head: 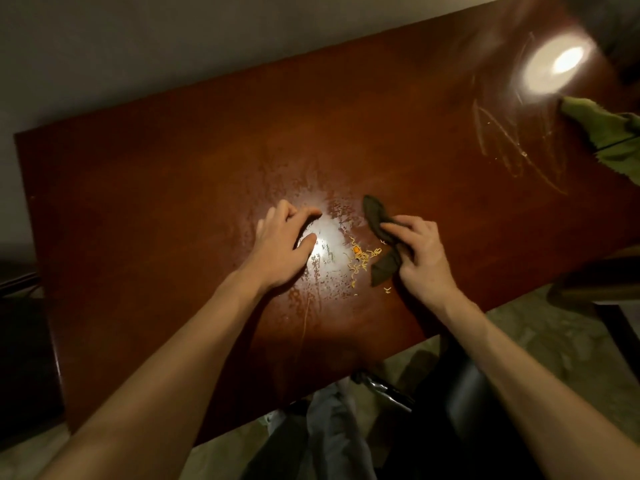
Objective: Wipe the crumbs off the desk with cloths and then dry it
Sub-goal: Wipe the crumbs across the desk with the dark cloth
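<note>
The reddish-brown polished wooden desk (173, 174) fills most of the view, and its surface shows wet smears around the middle and pale streaks toward its far right corner. A crumpled light green cloth (609, 133) lies at the right edge of the desk, partly hanging over the edge and partly out of view. Near the middle of the desk, the left hand (280, 247) rests with its fingers loosely bent and the fingertips on the wet surface; it holds nothing. A little to the right of the desk's middle, the right hand (420, 252) grips a dark olive cloth rolled into a long strip (384, 237): the fingers are curled over its middle, and both ends stick out and lie on the desk. Between the two hands, on the desk's middle part, there is a small pile of yellow thread-like crumbs (360, 259) with one orange piece in it. The pile touches the lower end of the dark cloth, and a few single crumbs lie closer to the near edge of the desk.
</note>
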Available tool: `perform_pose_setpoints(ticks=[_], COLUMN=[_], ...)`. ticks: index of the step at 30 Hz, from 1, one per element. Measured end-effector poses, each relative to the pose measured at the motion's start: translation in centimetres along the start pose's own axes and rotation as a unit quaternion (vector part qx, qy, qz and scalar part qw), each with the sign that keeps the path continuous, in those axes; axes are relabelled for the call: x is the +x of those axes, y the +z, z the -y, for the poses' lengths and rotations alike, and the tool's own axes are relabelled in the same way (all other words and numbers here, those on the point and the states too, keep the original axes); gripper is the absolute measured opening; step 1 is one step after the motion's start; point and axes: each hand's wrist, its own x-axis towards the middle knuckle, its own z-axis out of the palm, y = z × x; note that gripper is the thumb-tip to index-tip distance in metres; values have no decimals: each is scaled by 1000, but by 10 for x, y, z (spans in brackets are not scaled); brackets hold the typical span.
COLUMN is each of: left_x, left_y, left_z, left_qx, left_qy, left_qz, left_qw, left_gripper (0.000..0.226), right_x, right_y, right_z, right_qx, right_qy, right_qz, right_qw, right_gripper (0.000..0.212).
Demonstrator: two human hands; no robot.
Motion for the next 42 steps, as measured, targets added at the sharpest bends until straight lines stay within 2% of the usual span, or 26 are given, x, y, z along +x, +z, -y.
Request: perform_pose_setpoints(ticks=[3, 4, 6, 9, 12, 14, 20, 27, 32, 34, 36, 39, 42], left_x=[1, 1, 1, 0, 0, 0, 0, 0, 1, 1, 1, 0, 1], left_y=[1, 1, 1, 0, 1, 2, 3, 2, 1, 0, -1, -2, -3], left_z=[3, 4, 3, 1, 2, 2, 2, 1, 0, -1, -1, 0, 2], left_qx=[-7, -6, -10, -17, -17, -18, -21, -18, -27, -25, -25, -41, -63], left_qy=[0, 1, -3, -1, 0, 0, 1, 0, -5, -5, -4, -6, -17], left_qz=[1, 0, 0, -4, -5, -6, -15, -13, -12, -11, -6, -4, -9], left_qw=[1000, 1000, 1000, 1000, 1000, 1000, 1000, 1000, 1000, 1000, 1000, 999, 998], left_gripper=[40, 41, 42, 40, 40, 39, 39, 39, 39, 39, 39, 39, 38], right_x=[-18, -20, -17, -11, -9, -15, -65, -68, -45, -20, 10, 36, 26], right_y=[26, 32, 36, 16, -18, -33, 7, 52, 16, 1, -5, 7, 25], right_z=[36, 43, 46, 43, 27, 7, 4, 58, 58, 50, 40, 36, 44], right_qx=[33, 29, 25, 31, 31, 9, -22, 36, 90, 89, 69, 19, 6], right_qy=[-72, -92, -103, -61, -15, 12, 59, 26, 89, 101, 87, 12, -71], right_qz=[96, 118, 129, 76, -42, -88, -65, -34, -166, -182, -143, -8, 94], right_qw=[992, 988, 986, 995, 999, 996, 996, 998, 978, 974, 983, 1000, 993], right_gripper=[43, 43, 56, 57, 48, 47, 70, 70, 55, 51, 46, 53, 57])
